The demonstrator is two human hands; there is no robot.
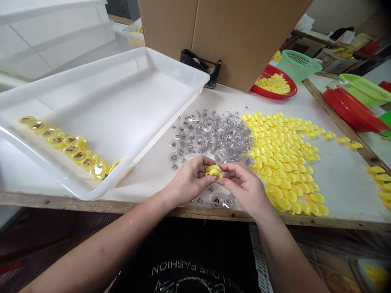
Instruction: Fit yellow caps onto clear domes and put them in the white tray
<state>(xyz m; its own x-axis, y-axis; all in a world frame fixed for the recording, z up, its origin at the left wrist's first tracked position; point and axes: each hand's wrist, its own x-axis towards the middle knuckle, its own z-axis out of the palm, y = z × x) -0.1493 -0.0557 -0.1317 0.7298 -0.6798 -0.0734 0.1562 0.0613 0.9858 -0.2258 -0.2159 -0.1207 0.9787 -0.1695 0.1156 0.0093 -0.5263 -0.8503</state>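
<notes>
Bench view: yellow piece [213,172] held in two hands, right of the white tray [122,101].
White tabletop [342,183] with wooden front edge [76,203]; the tray bears a slanting band of yellow pieces with printed discs [79,156] along its near side; right of the tray, a spread of clear printed discs [210,132], then, farther from it, a dense field of loose yellow pieces [281,158]; behind the tray's far right corner, a black tape dispenser [200,67] before a cardboard box [226,36]; well right of the tray, a red bowl [287,95] of yellow pieces and a green basket [297,67]; left hand [191,179], nearer the tray, pinches the piece between thumb and fingers; right hand [244,187] pinches its opposite edge, fingers curled; both forearms reach in from the near side.
</notes>
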